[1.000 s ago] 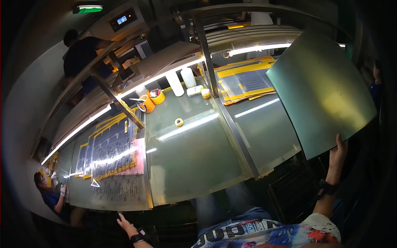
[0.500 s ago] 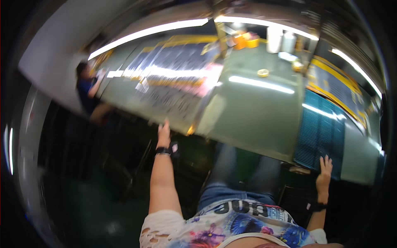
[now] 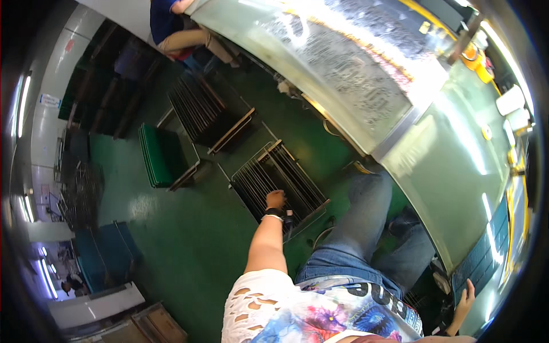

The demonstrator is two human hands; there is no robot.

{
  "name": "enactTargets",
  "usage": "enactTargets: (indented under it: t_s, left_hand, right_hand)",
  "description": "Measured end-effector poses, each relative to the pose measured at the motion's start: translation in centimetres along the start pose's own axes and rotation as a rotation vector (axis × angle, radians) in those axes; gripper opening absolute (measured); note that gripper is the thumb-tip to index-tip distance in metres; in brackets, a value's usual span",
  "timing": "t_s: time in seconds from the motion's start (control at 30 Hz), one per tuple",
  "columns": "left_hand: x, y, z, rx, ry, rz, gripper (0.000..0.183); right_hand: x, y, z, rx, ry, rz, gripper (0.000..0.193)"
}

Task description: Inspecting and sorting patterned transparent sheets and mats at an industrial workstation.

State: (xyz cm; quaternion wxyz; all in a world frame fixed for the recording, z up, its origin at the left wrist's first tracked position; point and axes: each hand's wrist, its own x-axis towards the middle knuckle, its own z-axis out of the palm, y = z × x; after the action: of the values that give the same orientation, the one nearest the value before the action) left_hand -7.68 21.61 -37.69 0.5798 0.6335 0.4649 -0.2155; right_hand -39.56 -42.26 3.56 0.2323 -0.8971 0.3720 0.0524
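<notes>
My left hand (image 3: 276, 199) reaches down over a wheeled metal rack (image 3: 258, 182) that holds several dark upright panels. Its fingers are curled closed at the panels' upper edges; what they hold, if anything, is hidden. A dark band circles that wrist. At the lower right my right hand (image 3: 466, 292) lies at the near end of a teal ribbed panel (image 3: 473, 262) on the worktable, its fingers stretched out. Beyond the left hand, the worktable (image 3: 420, 177) has a pale green top with a large shiny printed sheet (image 3: 349, 68) on its far part.
More racks with dark panels (image 3: 206, 108) and green panels (image 3: 163, 157) stand on the green floor at the left. A seated co-worker (image 3: 171, 28) is at the table's far end. Tape rolls (image 3: 486, 132) and white containers (image 3: 510, 100) sit along the right side.
The view has swung left and down to the floor racks. My left hand has gone from the table's edge down to a rack, its fingers curling. My right hand stays by the teal panel.
</notes>
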Motion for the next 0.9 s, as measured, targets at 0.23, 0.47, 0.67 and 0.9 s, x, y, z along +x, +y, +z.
enactTargets:
  t_s: [0.23, 0.47, 0.67, 0.9]
  left_hand:
    - [-0.8, 2.1, -0.2, 0.590, 0.499, 0.050, 0.036]
    - [3.7, 1.5, -0.9, 0.854, 0.287, -0.072, 0.025]
    - [-0.7, 2.9, -4.6, 0.865, 0.434, 0.298, 0.027]
    - [-22.4, 15.2, -17.3, 0.359, 0.339, 0.505, 0.031]
  right_hand:
    - [3.6, 1.8, -1.9, 0.153, -0.148, 0.061, 0.031]
    - [4.7, 1.7, -2.1, 0.253, -0.251, 0.091, 0.029]
    - [6.5, -6.4, -1.1, 0.171, -0.118, 0.074, 0.029]
    - [7.6, -13.2, 1.8, 0.281, -0.104, -0.242, 0.029]
